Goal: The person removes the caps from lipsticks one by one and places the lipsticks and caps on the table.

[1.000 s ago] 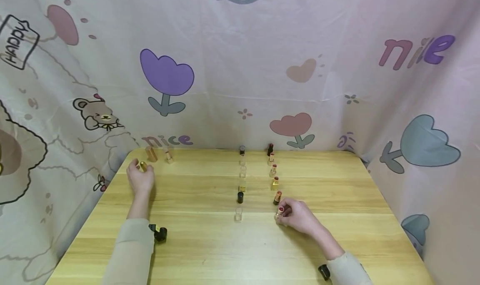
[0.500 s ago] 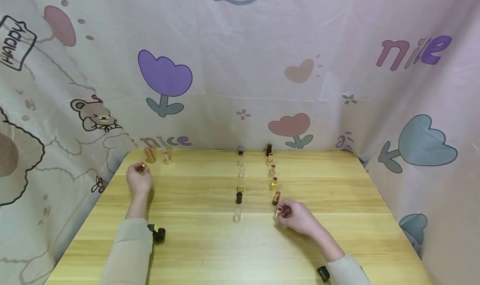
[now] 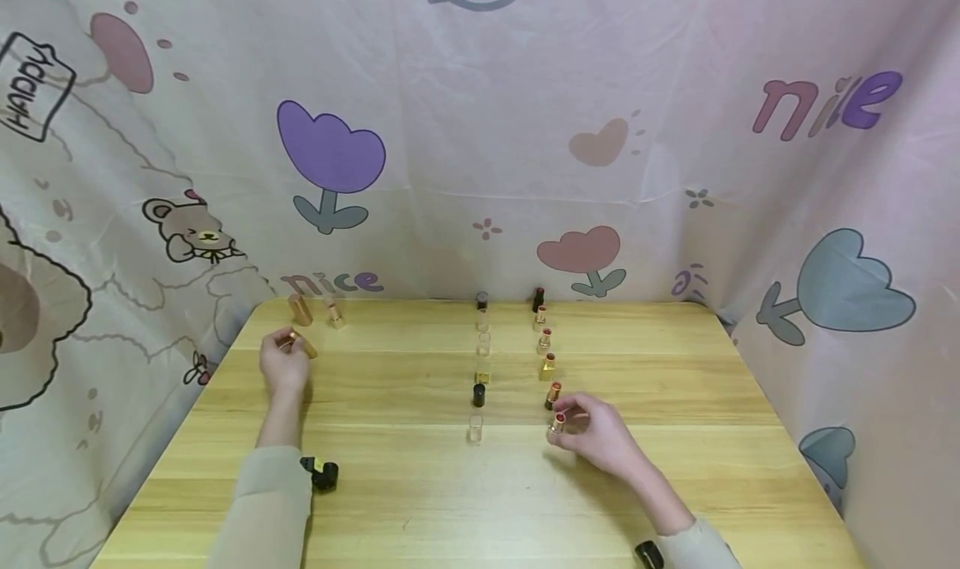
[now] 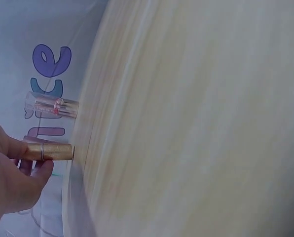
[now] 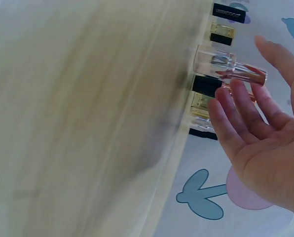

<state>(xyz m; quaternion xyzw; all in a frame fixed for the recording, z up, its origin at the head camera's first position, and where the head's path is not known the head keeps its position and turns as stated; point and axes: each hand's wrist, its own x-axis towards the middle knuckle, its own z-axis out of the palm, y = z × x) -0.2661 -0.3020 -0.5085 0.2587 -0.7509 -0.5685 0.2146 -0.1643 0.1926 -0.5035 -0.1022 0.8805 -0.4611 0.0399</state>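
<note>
My left hand [image 3: 285, 373] pinches a gold lipstick tube [image 3: 306, 348] between thumb and fingers at the table's far left. In the left wrist view the closed tube [image 4: 56, 151] stands upright at the tabletop. My right hand [image 3: 602, 437] is around an uncapped red lipstick [image 3: 558, 424] with a clear base, nearest in the right column. The right wrist view shows the thumb standing off this lipstick [image 5: 226, 65], with the other fingers relaxed beside it; whether a fingertip touches it I cannot tell. Level with it to the left stands a clear cap [image 3: 476, 430].
Several uncapped lipsticks [image 3: 547, 369] run in a column toward the back. A parallel column of caps, including a black cap [image 3: 478, 395] and a gold cap [image 3: 483, 377], stands left. A copper-coloured tube [image 3: 300, 311] and a clear-capped lipstick [image 3: 334, 314] stand back left.
My left hand has shifted slightly right and nearer, and the gold tube now shows beyond its fingers. My right hand's fingers have loosened around the red lipstick, which has stayed in place.
</note>
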